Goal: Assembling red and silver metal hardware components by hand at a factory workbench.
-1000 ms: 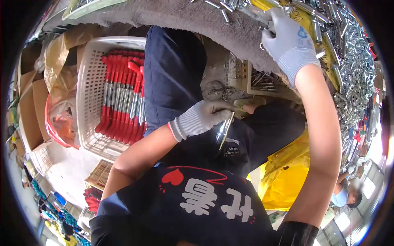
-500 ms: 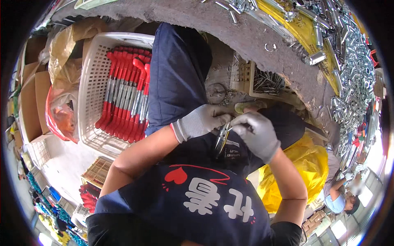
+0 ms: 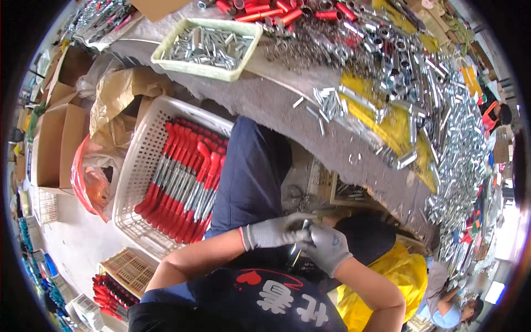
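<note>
Both my hands wear grey knit-cuffed gloves and meet close together over my lap. Between them is a shiny metal tube (image 3: 295, 253), largely covered by the gloves, tilted, its lower part showing below the fingers. My left hand (image 3: 276, 231) comes from the left, its fingers closed about the tube's upper end. My right hand (image 3: 327, 248) is closed on the same tube from the right, fingertips pressed against the left hand's. The exact shape of the part at the fingertips is too hidden to tell.
At my left stands a white basket (image 3: 124, 182) of red-handled metal tools (image 3: 182, 185). Ahead, a workbench (image 3: 265, 105) carries a tray (image 3: 243, 69) of small metal pins and heaped metal parts (image 3: 453, 160). A yellow bag (image 3: 387, 288) lies by my right arm; another person (image 3: 448, 310) sits at far right.
My view has tilted up, so more of the bench and its tray shows. My hands stay together on the tube; the right hand has turned, showing more of its back.
</note>
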{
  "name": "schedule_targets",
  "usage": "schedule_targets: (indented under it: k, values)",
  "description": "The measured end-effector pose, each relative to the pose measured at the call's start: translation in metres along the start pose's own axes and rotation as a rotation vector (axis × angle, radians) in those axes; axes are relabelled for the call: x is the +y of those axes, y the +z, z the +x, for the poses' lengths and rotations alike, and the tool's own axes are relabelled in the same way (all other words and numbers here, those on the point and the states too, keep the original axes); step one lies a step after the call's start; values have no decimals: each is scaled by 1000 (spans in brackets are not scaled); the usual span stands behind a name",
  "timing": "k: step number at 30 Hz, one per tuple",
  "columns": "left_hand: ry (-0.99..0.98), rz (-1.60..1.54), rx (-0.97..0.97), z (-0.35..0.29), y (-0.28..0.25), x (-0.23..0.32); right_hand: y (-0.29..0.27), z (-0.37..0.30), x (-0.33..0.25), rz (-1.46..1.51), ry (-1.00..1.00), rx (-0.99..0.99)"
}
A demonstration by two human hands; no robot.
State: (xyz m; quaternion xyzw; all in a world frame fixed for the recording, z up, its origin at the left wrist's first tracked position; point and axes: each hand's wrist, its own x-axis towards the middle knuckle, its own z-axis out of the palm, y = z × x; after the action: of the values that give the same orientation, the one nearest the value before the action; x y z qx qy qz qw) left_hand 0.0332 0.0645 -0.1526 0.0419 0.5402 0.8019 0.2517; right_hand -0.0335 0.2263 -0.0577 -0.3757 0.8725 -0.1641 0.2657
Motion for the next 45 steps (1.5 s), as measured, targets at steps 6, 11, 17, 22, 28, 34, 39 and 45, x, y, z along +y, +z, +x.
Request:
schedule_targets:
  k: [6, 11, 17, 22, 28, 34, 39, 45]
  values:
    - [28, -75, 155, -12, -3, 24, -122, 104, -28, -49, -339, 492]
    - [94, -294, 98, -6, 3, 11, -185, 280, -50, -529, -389, 725]
    - [15, -493, 157, -8, 13, 6, -199, 346, -73, -834, 113, 368]
    - [-67, -593, 181, -9, 23, -4, -201, 305, -46, -717, -81, 494]
    - [-61, -853, 210, -5, 40, -9, -185, 335, -78, -666, 146, 353]
    - [39, -810, 192, -13, 43, -6, -215, 307, -78, -735, 88, 402]
    - [28, -713, 94, -13, 40, -6, -188, 159, -45, 402, -167, 627]
    - [-137, -546, 85, -9, 54, 16, -151, 42, 1, 422, -413, 746]
